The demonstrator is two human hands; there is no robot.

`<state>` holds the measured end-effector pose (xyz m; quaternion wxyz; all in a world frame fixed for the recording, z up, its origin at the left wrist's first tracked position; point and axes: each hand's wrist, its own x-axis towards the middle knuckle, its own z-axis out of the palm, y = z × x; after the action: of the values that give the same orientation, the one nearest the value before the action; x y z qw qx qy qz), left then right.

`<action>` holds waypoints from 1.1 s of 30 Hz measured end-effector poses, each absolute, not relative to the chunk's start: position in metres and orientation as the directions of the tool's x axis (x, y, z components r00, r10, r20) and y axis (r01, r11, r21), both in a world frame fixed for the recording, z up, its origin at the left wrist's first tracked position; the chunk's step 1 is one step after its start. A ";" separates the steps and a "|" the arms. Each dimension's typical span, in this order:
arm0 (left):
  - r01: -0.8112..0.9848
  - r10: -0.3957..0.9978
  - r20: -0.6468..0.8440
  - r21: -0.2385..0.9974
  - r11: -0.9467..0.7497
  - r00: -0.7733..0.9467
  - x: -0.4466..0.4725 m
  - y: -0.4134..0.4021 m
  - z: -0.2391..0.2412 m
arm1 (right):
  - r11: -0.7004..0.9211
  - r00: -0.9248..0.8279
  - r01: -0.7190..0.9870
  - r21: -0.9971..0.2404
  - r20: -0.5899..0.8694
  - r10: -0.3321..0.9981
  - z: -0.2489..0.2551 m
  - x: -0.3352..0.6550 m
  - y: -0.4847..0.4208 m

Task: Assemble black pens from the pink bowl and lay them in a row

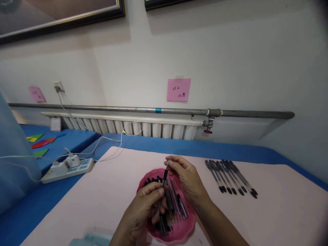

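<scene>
My left hand [147, 203] is closed around the clear barrel of a gel pen [165, 175], which slants upward with its black grip and tip showing. At the tip end, the thumb and fingers of my right hand [186, 176] pinch together on the metal pen tip; whether a separate small part is between them is too small to tell. Both hands are over a pink scalloped bowl [183, 232]. Inside it lie loose pen parts [176, 201]: clear barrels, thin tubes and black caps. My left hand hides some of these.
A row of several capped black pens [230, 177] lies at the right on the pink sheet [279, 205]. A white power strip [68, 171] with plugs and cords sits at the left. Behind the blue table are a radiator [153, 129] and a pipe [123, 108] with a valve.
</scene>
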<state>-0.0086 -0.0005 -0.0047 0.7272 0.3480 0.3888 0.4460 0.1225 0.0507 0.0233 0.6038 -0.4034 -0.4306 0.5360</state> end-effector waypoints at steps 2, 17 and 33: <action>-0.393 0.923 -0.252 0.848 0.356 0.291 -0.008 0.000 -0.004 | 0.089 0.032 -0.286 -0.954 0.083 0.996 0.024 0.121 0.049; -0.472 0.923 -0.272 0.798 0.375 0.274 -0.003 -0.002 -0.004 | 0.050 -0.024 -0.266 -0.963 0.058 0.998 0.012 0.123 0.049; -0.345 0.936 -0.203 0.890 0.298 0.286 0.001 0.002 -0.014 | -0.172 -0.193 -0.420 -0.891 -0.098 0.976 0.009 0.122 0.045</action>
<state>0.0008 0.0020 -0.0140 0.7057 0.3807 0.3887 0.4538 0.1221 0.0450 0.0088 0.5194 -0.3660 -0.3799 0.6723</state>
